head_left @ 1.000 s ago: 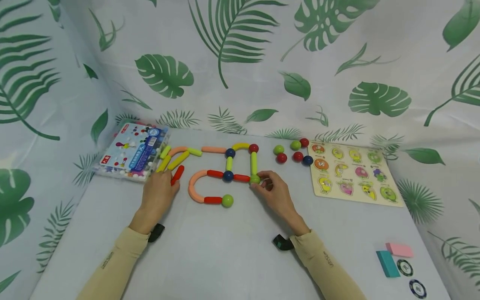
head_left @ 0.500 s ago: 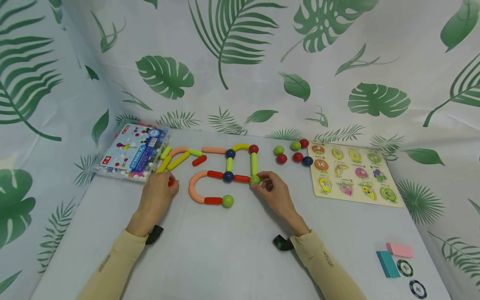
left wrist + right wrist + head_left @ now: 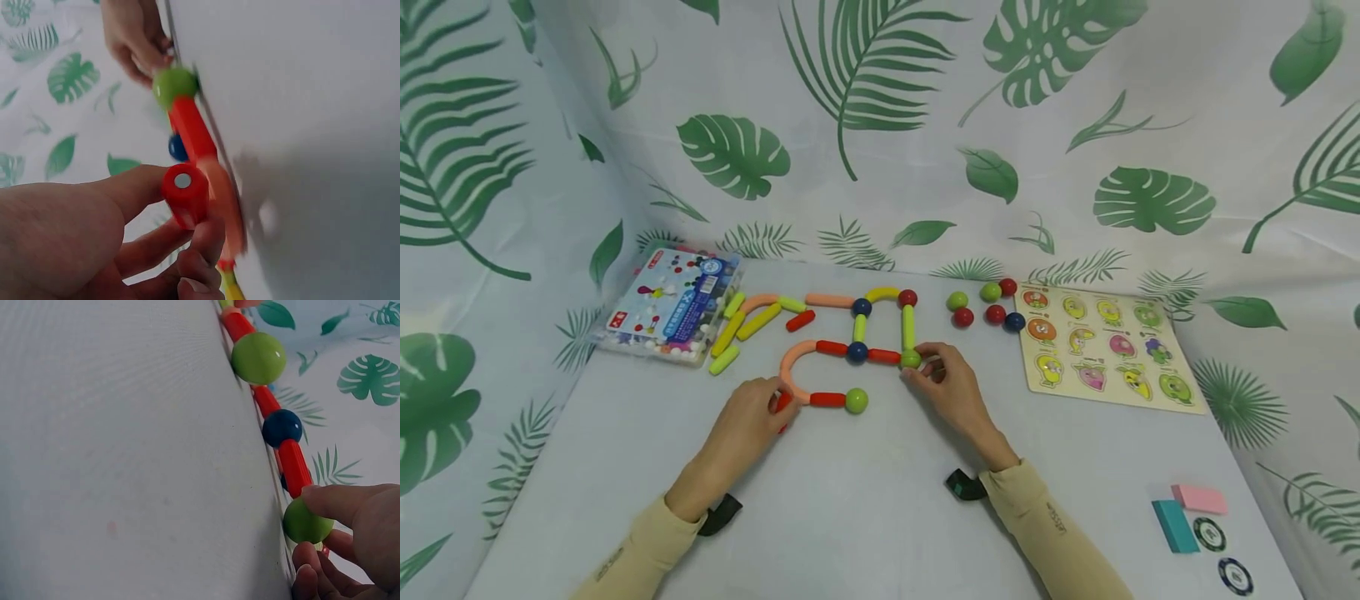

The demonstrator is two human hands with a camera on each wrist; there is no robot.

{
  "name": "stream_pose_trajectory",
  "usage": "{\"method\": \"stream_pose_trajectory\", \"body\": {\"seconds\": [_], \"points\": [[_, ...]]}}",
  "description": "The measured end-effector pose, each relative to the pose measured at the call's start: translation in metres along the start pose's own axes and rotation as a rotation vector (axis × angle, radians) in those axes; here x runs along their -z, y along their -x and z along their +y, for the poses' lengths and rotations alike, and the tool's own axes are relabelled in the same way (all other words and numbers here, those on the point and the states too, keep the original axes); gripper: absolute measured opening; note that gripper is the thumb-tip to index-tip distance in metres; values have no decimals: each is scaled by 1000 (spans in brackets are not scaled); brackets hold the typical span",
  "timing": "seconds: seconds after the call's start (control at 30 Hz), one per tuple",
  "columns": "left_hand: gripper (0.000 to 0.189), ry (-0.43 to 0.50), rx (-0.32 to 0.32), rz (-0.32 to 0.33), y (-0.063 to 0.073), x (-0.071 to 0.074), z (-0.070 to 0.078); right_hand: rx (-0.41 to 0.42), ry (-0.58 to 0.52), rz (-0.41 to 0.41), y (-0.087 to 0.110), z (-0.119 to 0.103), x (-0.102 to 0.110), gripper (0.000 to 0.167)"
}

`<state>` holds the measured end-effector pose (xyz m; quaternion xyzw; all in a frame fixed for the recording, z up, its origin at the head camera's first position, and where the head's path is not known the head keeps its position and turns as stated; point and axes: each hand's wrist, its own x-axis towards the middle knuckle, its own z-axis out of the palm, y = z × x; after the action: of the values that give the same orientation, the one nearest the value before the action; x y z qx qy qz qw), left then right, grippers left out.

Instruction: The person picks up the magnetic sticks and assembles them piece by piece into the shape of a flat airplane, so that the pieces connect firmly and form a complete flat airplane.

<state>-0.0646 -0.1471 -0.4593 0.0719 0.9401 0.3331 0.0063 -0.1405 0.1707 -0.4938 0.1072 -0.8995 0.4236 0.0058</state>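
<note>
My left hand (image 3: 748,429) pinches a red magnetic rod (image 3: 186,195) between thumb and fingers; a silvery disc shows on its end in the left wrist view. It is close to the curved orange rods (image 3: 786,367) of a flat figure built from rods and balls. At the figure's right corner, my right hand (image 3: 951,387) pinches a green ball (image 3: 307,522), which joins a red rod (image 3: 883,357) and an upright light-green rod (image 3: 908,327). Two dark blue balls (image 3: 857,352) link the middle. Another green ball (image 3: 856,400) ends the lower red rod (image 3: 827,400).
Loose yellow and green rods (image 3: 758,322) and a red rod (image 3: 801,321) lie beside a clear plastic box (image 3: 662,304) at the left. Several loose balls (image 3: 963,317) sit near a fruit picture board (image 3: 1105,346). Teal and pink blocks (image 3: 1176,527) and two round chips (image 3: 1210,534) lie front right.
My left hand has left one red rod near the loose pieces, picked up another, and carried it right and nearer to the figure's curve. My right hand stays at the green ball.
</note>
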Motion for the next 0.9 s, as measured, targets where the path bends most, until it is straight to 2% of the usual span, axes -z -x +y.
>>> {"method": "stream_pose_trajectory", "body": {"seconds": [0.17, 0.37, 0.53, 0.73, 0.83, 0.9], "points": [[19, 36, 8, -64, 6, -15, 11, -12, 2, 13, 2, 0, -1, 44], [26, 53, 30, -106, 9, -30, 17, -8, 4, 31, 4, 2, -2, 44], [28, 26, 64, -100, 13, -29, 19, 6, -3, 63, 6, 1, 0, 42], [32, -42, 60, -106, 15, -28, 23, 89, -61, 123, 10, -6, 3, 31], [34, -28, 48, -106, 14, -31, 27, 130, -91, 105, 13, -11, 1, 25], [35, -5, 35, -115, 13, -34, 30, 149, -93, 63, 16, -15, -1, 23]]}}
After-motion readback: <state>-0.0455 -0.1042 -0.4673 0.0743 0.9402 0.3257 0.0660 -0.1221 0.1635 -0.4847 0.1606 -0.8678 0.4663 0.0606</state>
